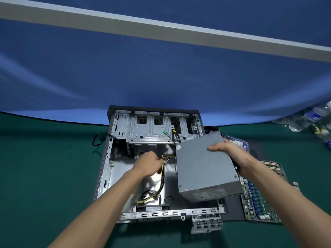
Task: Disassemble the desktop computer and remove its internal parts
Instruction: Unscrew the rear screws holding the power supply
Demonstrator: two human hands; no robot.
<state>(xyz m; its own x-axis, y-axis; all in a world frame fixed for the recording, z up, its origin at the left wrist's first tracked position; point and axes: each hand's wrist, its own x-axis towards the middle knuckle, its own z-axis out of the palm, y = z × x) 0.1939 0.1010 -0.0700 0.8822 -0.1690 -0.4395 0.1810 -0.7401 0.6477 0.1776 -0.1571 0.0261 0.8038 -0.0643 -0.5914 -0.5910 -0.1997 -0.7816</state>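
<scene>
An open desktop case (114, 176) lies flat on a green table, its metal floor bare. A grey power supply box (204, 167) is tilted above the case's right side, and my right hand (231, 154) grips its far right edge. A bundle of yellow and black cables (163, 178) runs from the power supply down into the case. My left hand (147, 162) is inside the case, closed on that bundle near a white tie. A drive cage (152, 127) with empty bays sits at the case's far end.
A removed motherboard (258, 199) lies on a dark panel (232, 206) right of the case, with a hard drive (240, 143) beyond it. Plastic bottles (308, 119) lie at the far right. A blue partition (161, 77) stands behind the table.
</scene>
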